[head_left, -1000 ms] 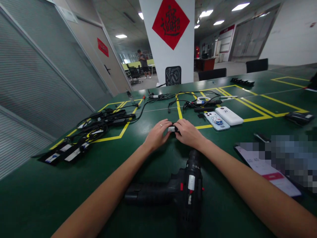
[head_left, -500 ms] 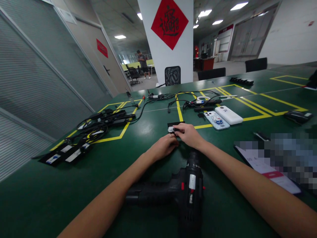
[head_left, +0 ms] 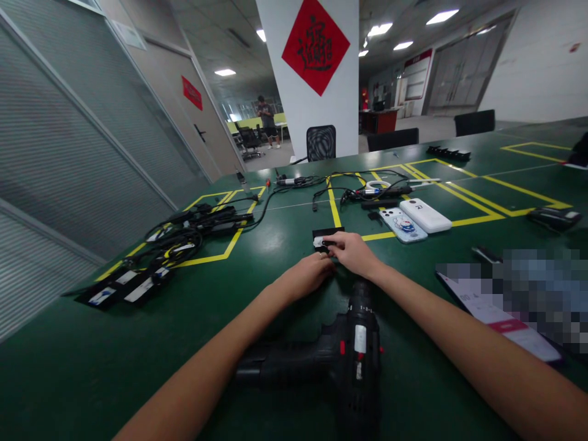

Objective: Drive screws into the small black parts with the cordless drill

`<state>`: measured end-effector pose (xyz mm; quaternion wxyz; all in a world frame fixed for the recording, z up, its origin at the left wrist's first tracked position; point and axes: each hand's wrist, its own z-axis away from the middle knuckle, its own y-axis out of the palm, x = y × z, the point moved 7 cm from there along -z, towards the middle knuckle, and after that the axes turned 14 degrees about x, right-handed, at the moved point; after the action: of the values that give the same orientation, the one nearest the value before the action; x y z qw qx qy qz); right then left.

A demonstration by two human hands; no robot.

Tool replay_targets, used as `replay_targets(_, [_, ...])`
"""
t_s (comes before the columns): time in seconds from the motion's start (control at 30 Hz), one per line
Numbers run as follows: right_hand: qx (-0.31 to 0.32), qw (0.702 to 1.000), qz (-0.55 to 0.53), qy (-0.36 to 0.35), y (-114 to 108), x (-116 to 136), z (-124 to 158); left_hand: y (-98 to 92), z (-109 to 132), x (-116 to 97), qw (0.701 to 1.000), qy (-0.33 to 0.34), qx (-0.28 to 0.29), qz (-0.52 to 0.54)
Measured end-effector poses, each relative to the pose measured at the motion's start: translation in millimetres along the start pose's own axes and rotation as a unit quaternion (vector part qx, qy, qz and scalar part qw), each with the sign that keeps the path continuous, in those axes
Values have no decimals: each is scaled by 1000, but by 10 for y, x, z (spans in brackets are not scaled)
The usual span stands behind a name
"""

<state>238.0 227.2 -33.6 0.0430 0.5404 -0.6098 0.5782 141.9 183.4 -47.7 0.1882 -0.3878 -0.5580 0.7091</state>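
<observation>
Two hands close together at a small black plate (head_left: 337,231).
Cables (head_left: 202,217) lie tangled well left of the fingers. The left hand (head_left: 309,275) is curled at the plate's near side, its fingertips hidden; whether they pinch anything, I cannot tell. The plate sits just beyond those fingers, a white patch (head_left: 318,242) on it. The drill (head_left: 356,355) lies nearer than all the fingers. The right hand (head_left: 353,252) has thumb and forefinger drawn together over the plate, their grip too small to tell. Right of these fingers: phone (head_left: 404,226), then tablet (head_left: 500,318).
</observation>
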Motion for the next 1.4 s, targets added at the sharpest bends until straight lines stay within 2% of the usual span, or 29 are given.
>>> replay_targets(0.23, [42, 999, -2, 22, 71, -65, -20, -77, 124, 161, 998, -55, 8, 39])
replay_targets(0.4, [93, 995, 1, 29, 146, -61, -36, -204, 174, 384, 985, -79, -50, 148])
replay_targets(0.5, [112, 993, -7, 32, 197, -80, -50, -191, 145, 497, 972, -90, -82, 203])
replay_targets(0.6, [118, 992, -19, 34, 227, -102, -61, -167, 105, 528, 966, -97, -84, 224])
replay_targets(0.7, [122, 992, -16, 37, 236, -114, -63, -254, 160, 457, 969, -101, -60, 217])
replay_targets(0.8, [120, 992, -7, 36, 222, -105, -56, -378, 370, 300, 974, -95, 3, 207])
replay_targets(0.9, [120, 992, 6, 34, 210, -85, -50, -336, 646, 146, 965, -88, 109, 221])
replay_targets(0.97, [124, 992, 15, 35, 208, -75, -51, -256, 783, 98, 958, -91, 148, 227])
replay_targets(1.13, [122, 992, 24, 38, 196, -66, -61, -98, 800, 63, 960, -85, 155, 216])
replay_targets(1.4, [124, 992, 22, 29, 205, -62, -54, -62, 684, -63, 975, -59, 128, 173])
